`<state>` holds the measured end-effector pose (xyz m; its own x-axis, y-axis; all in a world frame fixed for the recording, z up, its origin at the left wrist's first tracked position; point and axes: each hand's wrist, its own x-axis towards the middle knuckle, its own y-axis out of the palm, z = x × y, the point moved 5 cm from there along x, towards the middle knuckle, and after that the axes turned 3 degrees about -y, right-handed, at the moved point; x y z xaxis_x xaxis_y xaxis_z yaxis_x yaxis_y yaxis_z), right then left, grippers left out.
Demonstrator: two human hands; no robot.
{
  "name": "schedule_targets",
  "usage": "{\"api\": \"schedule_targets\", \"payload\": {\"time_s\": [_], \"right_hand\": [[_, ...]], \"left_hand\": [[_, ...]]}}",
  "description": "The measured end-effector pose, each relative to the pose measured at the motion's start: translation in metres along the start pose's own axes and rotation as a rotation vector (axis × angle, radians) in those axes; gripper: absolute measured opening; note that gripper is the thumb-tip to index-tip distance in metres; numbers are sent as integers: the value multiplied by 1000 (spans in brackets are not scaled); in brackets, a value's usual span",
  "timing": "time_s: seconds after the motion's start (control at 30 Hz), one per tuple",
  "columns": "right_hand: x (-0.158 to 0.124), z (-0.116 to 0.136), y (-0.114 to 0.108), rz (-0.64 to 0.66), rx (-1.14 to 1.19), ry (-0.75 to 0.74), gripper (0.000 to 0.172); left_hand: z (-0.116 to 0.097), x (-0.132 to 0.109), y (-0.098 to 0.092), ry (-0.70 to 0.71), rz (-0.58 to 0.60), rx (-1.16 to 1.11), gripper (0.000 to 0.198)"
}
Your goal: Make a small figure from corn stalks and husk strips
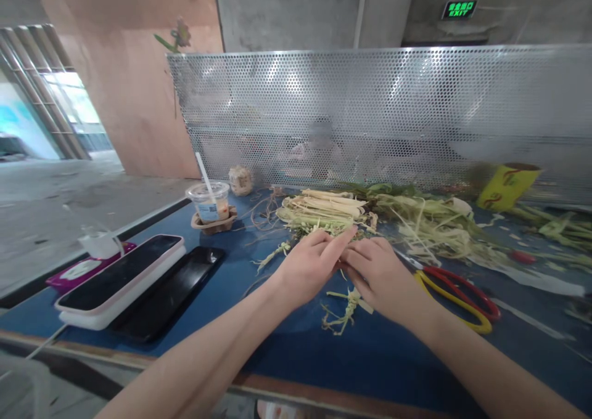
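Observation:
My left hand (312, 262) and my right hand (382, 277) meet at the middle of the table. The left index finger points up and across while its other fingers curl in. Bent fingers of my right hand press against the left fingertips. Whatever sits between them is hidden. Just below the hands is a small knotted piece of pale green plant fibre (350, 309). Another knotted piece (272, 256) lies left of my left hand. Beyond both hands rests a pile of pale, flat plant strips (326, 208). Scissors (462, 292) with red and yellow handles lie by my right wrist.
Loose leaves and fibres (430, 222) spread over the right side, near a yellow packet (506, 187). On the left are a lidded cup (210, 203) with a straw, a black phone (169, 292) and a pink-edged phone (123, 271). A perforated metal screen (324, 111) stands behind the table.

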<state>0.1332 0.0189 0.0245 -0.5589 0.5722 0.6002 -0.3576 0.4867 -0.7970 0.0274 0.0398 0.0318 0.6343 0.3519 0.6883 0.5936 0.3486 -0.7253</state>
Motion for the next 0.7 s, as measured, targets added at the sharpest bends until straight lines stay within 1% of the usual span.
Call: {"api": "schedule_targets", "payload": {"time_s": [0.07, 0.2, 0.27, 0.47, 0.53, 0.6, 0.67, 0.7], "right_hand": [[1, -1, 1, 17, 76, 26, 20], [0, -15, 4, -36, 365, 229, 6], [0, -20, 5, -48, 404, 272, 8], [-1, -12, 4, 49, 177, 181, 13], [-2, -12, 2, 38, 147, 176, 9], [-2, -15, -1, -5, 142, 188, 5], [-1, -16, -2, -18, 149, 176, 5], [-1, -16, -2, -5, 158, 163, 7]], "left_hand": [[-2, 0, -1, 29, -18, 26, 42], [-6, -1, -3, 89, -64, 63, 44], [-7, -1, -3, 100, -70, 70, 43], [-6, -3, -4, 97, -89, 35, 42], [-5, -3, -5, 80, -114, -22, 43], [-3, -2, -6, 52, -129, -95, 46], [-1, -1, -6, 20, -113, -142, 47], [-1, -1, -5, 10, -99, -151, 48]]}}
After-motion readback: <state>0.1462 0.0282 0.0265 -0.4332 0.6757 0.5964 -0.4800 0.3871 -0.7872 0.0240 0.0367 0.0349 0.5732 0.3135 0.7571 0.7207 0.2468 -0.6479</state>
